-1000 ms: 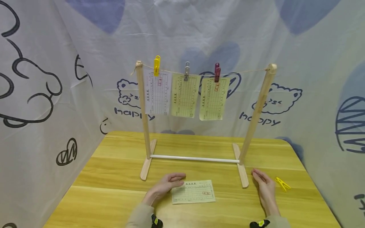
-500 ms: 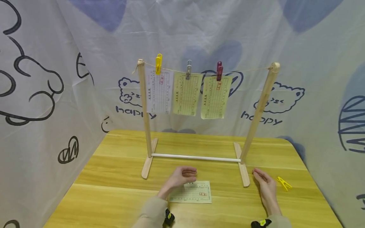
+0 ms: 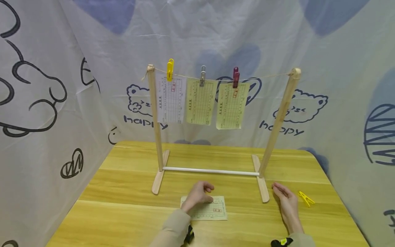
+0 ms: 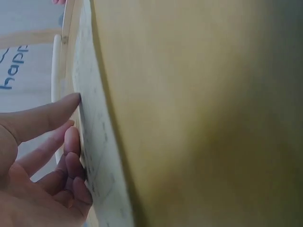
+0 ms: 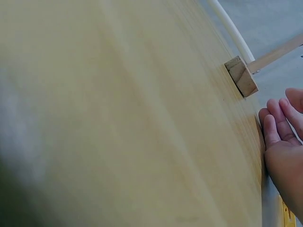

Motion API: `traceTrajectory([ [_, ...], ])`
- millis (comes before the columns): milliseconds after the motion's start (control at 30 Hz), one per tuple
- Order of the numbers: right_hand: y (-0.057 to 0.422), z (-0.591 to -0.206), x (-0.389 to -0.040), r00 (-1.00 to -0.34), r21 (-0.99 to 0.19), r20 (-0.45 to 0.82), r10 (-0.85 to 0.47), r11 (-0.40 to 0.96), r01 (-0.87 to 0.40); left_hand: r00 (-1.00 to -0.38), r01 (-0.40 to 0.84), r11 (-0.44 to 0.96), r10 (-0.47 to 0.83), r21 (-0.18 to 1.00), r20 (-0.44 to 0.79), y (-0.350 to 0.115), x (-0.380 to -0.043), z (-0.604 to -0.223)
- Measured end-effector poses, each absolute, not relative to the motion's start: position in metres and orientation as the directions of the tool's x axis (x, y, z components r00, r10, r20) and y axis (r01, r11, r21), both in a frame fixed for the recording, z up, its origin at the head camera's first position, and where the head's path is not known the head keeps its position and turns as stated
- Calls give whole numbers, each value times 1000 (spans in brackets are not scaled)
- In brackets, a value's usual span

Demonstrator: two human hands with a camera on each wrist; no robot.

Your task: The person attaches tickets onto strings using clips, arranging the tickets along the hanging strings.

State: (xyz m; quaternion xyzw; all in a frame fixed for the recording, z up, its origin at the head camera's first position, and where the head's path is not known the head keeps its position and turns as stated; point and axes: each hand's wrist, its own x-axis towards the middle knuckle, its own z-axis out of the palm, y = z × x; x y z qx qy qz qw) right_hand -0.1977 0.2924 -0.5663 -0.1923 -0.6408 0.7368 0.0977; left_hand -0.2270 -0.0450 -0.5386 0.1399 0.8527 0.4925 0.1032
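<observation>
A pale green printed slip [image 3: 219, 214] with a red stamp lies on the table. My left hand [image 3: 199, 195] is over its upper left part, thumb tip touching the paper and other fingers bent near its far edge. In the left wrist view, the thumb [image 4: 66, 106] meets the slip [image 4: 102, 142] and no pinch shows. My right hand [image 3: 287, 204] rests on the table, fingers loosely curved around nothing. Just right of it lies a yellow clothespin [image 3: 306, 199]. In the right wrist view, the right hand [image 5: 286, 130] is at the edge, partly out of frame.
A wooden stand [image 3: 279, 120] with a white crossbar [image 3: 210, 171] is behind the hands. From its string hang a white slip [image 3: 171, 103] and two green slips, on a yellow clothespin [image 3: 170, 70], a grey clothespin [image 3: 202, 76] and a dark red clothespin [image 3: 236, 77].
My left hand has moved right, from the slip's left end to over its upper part, its thumb lowering onto the paper. The slip has shifted slightly left. My right hand stays put.
</observation>
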Motion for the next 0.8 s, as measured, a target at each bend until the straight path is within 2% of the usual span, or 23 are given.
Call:
traceTrajectory([
  [400, 293, -566, -197, -919, -982, -146, 366, -166, 90, -962, 43, 543, 249, 839, -112, -68, -227, -532],
  [800, 293, -567, -196, -916, -980, -150, 372, -181, 87, -963, 7, 546, 228, 838, -140, -70, -228, -531],
])
